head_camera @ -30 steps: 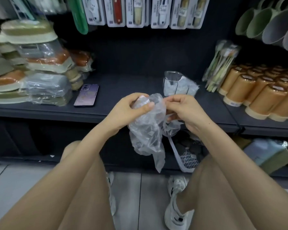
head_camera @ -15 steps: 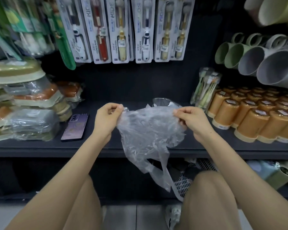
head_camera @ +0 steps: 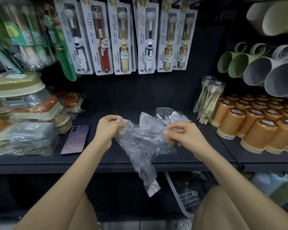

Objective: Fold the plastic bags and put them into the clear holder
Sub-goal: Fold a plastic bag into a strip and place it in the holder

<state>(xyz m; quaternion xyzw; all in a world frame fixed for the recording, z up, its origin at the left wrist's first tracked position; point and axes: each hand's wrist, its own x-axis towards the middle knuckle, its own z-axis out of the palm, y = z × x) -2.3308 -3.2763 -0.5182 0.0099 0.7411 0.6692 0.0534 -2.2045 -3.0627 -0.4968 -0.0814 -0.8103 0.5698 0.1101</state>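
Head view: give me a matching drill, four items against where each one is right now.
Things:
1. plastic bag
2. clear holder
3. phone
4. white basket

Places:
A. lying flat on the shelf, left of the left hand
B. below the shelf, at lower right
C. pinched by the left hand and the right hand
D. standing on the shelf behind the bag

Pairs: 1-C, 2-D, 3-A, 4-B

Both bare forearms rose from the lower corners toward mid-frame, the left hand (head_camera: 109, 128) and right hand (head_camera: 184, 135) apart at centre, each pinching the plastic bag (head_camera: 143, 143) with curled fingers.
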